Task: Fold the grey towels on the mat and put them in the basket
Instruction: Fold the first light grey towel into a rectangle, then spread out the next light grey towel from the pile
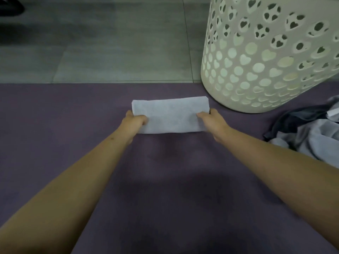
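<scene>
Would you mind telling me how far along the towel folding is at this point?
Done: one towel lies folded into a neat rectangle on the mat. In hand: the left hand and right hand each grip an end of it, seemingly ready to lift it. Left: moving it into the basket, whose contents can't be seen, and folding the crumpled pile on the right.

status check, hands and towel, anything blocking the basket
Left hand and right hand grip folded grey towel on purple mat. White perforated basket unobstructed.

Two bare forearms — no sleeves, no rings/watch visible on hands.
</scene>
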The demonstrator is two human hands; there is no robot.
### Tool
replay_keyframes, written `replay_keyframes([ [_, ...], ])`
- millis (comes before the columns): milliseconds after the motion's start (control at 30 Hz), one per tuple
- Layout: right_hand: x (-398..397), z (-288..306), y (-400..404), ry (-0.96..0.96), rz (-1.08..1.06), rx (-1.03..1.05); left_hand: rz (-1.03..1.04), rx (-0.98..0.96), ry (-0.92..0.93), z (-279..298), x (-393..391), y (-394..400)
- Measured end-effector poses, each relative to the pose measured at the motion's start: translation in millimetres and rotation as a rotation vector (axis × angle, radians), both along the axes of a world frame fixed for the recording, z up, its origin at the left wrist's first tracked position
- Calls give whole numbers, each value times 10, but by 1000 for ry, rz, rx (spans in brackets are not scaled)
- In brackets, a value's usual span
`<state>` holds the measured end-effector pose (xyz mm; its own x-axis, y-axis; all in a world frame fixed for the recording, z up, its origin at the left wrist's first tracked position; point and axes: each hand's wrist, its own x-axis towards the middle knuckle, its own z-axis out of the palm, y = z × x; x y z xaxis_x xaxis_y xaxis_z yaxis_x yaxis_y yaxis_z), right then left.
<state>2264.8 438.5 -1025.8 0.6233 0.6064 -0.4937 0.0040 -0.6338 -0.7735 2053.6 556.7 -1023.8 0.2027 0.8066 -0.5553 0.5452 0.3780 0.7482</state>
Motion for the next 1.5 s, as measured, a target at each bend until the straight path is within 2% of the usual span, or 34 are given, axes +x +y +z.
replay_keyframes([
  [100, 163, -9, 278, 4, 47, 10, -85, 31, 23, -4, 171, 230],
  [233, 263, -45, 502, -19, 30, 82, -67, 152, 43, -73, 365, 400],
  [367, 375, -128, 648, -169, 73, 155, -16, 264, 39, -104, 505, 558],
  [500, 453, -253, 774, -257, 170, 105, -33, 339, 48, -167, 595, 652],
  [633, 558, -374, 769, -324, 488, -158, -227, 267, 215, -380, 581, 634],
  [767, 572, -383, 772, -413, 606, -377, -299, 233, 303, -437, 565, 607],
  [867, 492, -284, 745, -446, 587, -365, -271, 214, 338, -332, 608, 521],
  [1000, 414, -191, 518, -501, 467, -240, -309, 463, 475, -201, 662, 218],
  [1133, 288, -21, 64, -629, 537, -177, -460, 610, 450, -119, 700, -230],
  [1200, 246, 84, -249, -746, 568, -180, -547, 646, 422, -69, 736, -493],
  [1333, 358, 190, -949, -1161, 496, -221, -690, 612, 354, 62, 806, -1035],
  [1400, 513, 206, -1268, -1291, 401, -318, -743, 587, 327, 127, 825, -1283],
  [1500, 764, 300, -1743, -1172, 263, -662, -820, 569, 281, 201, 843, -1602],
])
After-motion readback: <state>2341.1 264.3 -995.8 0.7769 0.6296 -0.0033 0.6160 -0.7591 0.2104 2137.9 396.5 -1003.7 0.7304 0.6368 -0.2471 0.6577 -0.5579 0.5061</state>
